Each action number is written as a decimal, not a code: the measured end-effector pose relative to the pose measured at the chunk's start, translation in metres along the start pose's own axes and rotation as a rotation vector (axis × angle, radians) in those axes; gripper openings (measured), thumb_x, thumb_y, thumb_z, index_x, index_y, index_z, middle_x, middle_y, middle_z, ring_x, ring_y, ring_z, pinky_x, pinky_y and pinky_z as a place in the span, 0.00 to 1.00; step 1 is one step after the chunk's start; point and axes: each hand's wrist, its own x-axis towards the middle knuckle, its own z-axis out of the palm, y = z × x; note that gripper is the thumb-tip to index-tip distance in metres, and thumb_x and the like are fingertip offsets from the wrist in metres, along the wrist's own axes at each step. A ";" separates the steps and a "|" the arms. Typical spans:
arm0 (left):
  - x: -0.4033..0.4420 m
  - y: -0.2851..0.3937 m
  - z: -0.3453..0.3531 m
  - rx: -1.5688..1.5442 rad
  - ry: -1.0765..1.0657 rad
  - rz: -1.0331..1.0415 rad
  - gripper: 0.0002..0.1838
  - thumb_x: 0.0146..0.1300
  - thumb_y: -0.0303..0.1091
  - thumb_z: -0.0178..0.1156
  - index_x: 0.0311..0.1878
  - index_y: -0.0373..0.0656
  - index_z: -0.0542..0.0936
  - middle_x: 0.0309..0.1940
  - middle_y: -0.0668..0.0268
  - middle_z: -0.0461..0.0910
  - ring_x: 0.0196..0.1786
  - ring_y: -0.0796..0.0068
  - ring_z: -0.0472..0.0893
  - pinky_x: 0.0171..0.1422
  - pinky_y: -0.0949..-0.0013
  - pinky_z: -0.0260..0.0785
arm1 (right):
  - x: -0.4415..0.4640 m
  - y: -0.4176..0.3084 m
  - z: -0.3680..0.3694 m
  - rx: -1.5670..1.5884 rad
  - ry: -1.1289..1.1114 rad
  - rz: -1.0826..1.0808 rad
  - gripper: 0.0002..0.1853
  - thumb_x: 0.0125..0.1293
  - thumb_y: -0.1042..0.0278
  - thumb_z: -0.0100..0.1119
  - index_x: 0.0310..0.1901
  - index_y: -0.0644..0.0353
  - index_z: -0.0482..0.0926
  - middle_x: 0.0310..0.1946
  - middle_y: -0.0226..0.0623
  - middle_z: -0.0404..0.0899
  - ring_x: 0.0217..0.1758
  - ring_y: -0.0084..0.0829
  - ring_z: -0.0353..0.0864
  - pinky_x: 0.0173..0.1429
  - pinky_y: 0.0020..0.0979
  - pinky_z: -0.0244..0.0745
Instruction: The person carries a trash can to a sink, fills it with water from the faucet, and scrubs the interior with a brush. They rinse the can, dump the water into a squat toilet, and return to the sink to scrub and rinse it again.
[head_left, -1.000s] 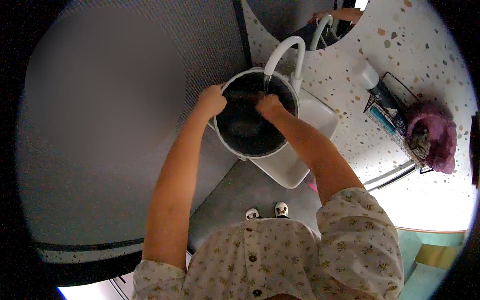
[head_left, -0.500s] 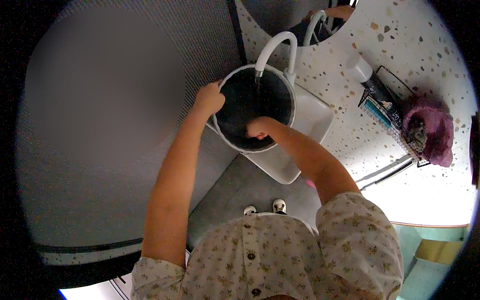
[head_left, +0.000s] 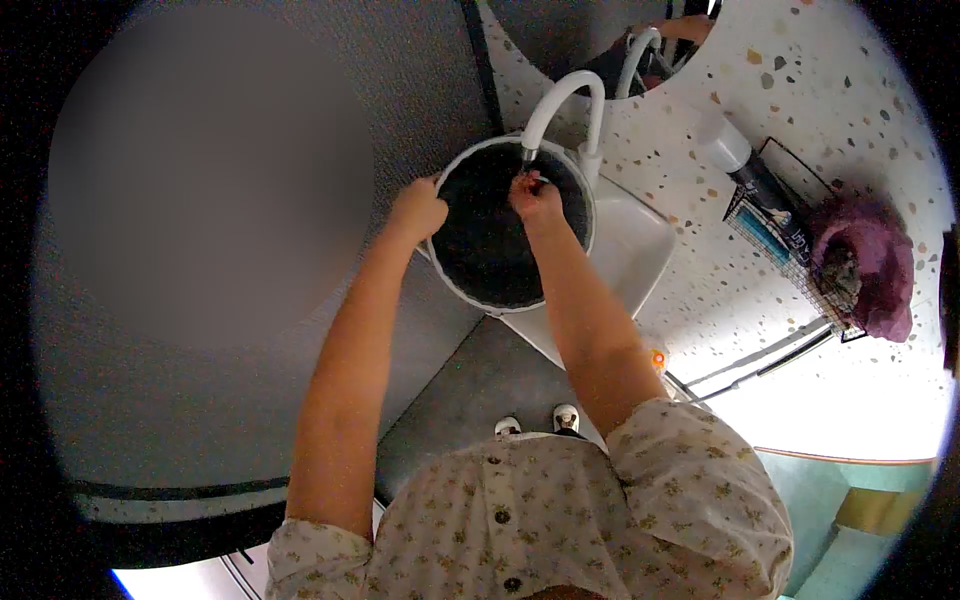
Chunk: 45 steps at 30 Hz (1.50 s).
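A round bucket [head_left: 480, 250] with a white rim and dark inside sits in the white sink [head_left: 635, 240]. On its left, my left hand [head_left: 418, 212] is closed over the rim. My right hand [head_left: 537, 197] is inside the bucket's opening, just under the spout of the white faucet [head_left: 566, 82]. Its palm side faces up and the fingers look curled and reddish; whether anything lies in them I cannot make out. The bucket's bottom is too dark to see.
A wire basket [head_left: 790, 260] on the speckled counter [head_left: 770, 380] holds a dark bottle with a white cap [head_left: 728, 145] and a purple cloth bag [head_left: 880, 270]. A round mirror [head_left: 590, 40] hangs behind the faucet. A grey wall panel [head_left: 430, 110] rises on the left.
My right hand has moved from the lower part of the bucket up to the faucet spout and turned palm up. The left hand keeps its hold on the rim.
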 end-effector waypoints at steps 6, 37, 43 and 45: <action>0.002 0.001 0.004 -0.075 0.006 0.165 0.24 0.46 0.25 0.49 0.50 0.39 0.76 0.42 0.43 0.77 0.47 0.43 0.76 0.54 0.55 0.67 | 0.000 0.067 -0.017 -1.119 -0.002 0.253 0.08 0.67 0.62 0.44 0.35 0.55 0.68 0.21 0.33 0.69 0.19 0.29 0.67 0.18 0.30 0.63; -0.012 0.033 -0.011 -0.015 -0.069 -0.057 0.23 0.51 0.27 0.50 0.55 0.42 0.74 0.46 0.45 0.76 0.50 0.47 0.76 0.56 0.55 0.67 | -0.083 -0.006 -0.030 -3.602 -0.322 -0.024 0.13 0.61 0.68 0.48 0.43 0.59 0.80 0.40 0.43 0.81 0.38 0.39 0.82 0.39 0.40 0.76; 0.000 0.008 0.006 -0.012 -0.016 -0.041 0.25 0.50 0.27 0.50 0.55 0.42 0.74 0.46 0.46 0.76 0.50 0.47 0.75 0.58 0.56 0.66 | -0.021 0.017 -0.058 -2.865 -0.623 0.811 0.08 0.62 0.66 0.49 0.31 0.57 0.76 0.24 0.38 0.75 0.19 0.30 0.73 0.20 0.34 0.69; 0.002 0.009 0.006 0.017 -0.055 -0.049 0.24 0.50 0.28 0.50 0.54 0.40 0.74 0.45 0.45 0.76 0.50 0.45 0.75 0.58 0.55 0.66 | -0.012 0.026 -0.054 -1.599 -0.036 0.487 0.09 0.65 0.63 0.48 0.30 0.58 0.72 0.21 0.39 0.72 0.18 0.29 0.70 0.17 0.34 0.62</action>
